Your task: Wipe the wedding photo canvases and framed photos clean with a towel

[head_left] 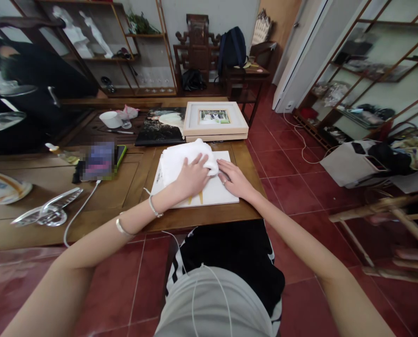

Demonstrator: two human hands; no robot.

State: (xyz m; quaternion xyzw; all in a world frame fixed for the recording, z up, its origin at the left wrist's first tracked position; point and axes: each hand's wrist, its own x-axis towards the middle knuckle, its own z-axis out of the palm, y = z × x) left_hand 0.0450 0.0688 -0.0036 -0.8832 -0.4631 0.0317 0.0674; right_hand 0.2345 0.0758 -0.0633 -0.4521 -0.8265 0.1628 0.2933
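Observation:
A folded white towel [175,161] lies bunched on a flat white board [221,196] with yellow strips near its front edge. My left hand [194,177] presses down on the towel's right part, its fingers curled partly into a fold. Resting at the board's right edge, my right hand [236,180] has its fingers stretched out flat, fingertips close to the towel. Nothing shows in that hand. Just behind the board is a framed photo [214,117] in a pale wide frame, stacked on another pale frame or box.
On the wooden table [131,187] lie a dark photo panel [163,125], a white cup [111,120], a phone-like device [99,161] with a white cable, a silver claw clip [49,210] and a dropper bottle [63,153]. A dark chair [198,47] stands behind; shelves flank the room.

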